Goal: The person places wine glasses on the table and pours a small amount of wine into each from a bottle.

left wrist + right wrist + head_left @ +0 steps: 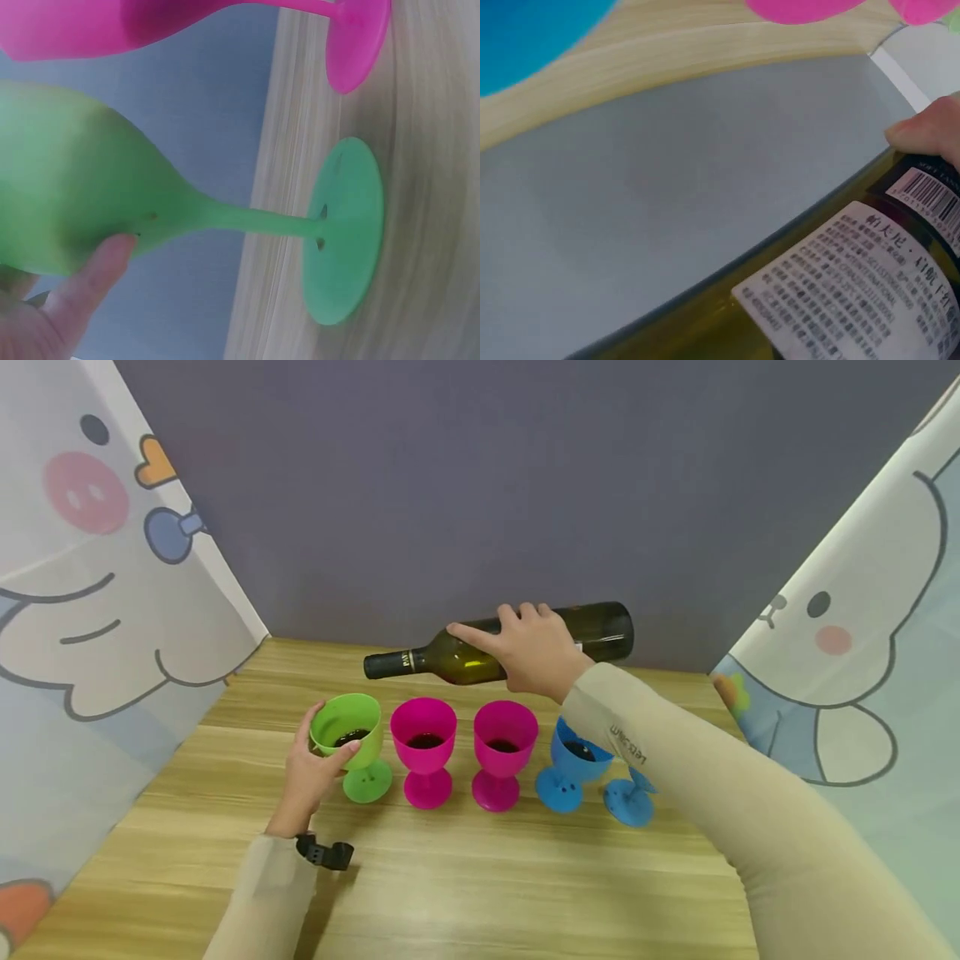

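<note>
My right hand grips a dark green wine bottle round its body, holding it nearly level above the cups, with its neck pointing left. A printed white label shows on the bottle in the right wrist view. My left hand holds the bowl of a green goblet at the left end of a row, fingers on the far side and thumb on the near side. The green goblet stands upright on its foot, with dark liquid in its bowl. The bottle mouth is above and slightly right of that goblet.
Two pink goblets and a blue goblet, each with dark liquid, continue the row on the wooden table. Another blue goblet is mostly behind my right sleeve. A grey wall and printed side curtains surround the table.
</note>
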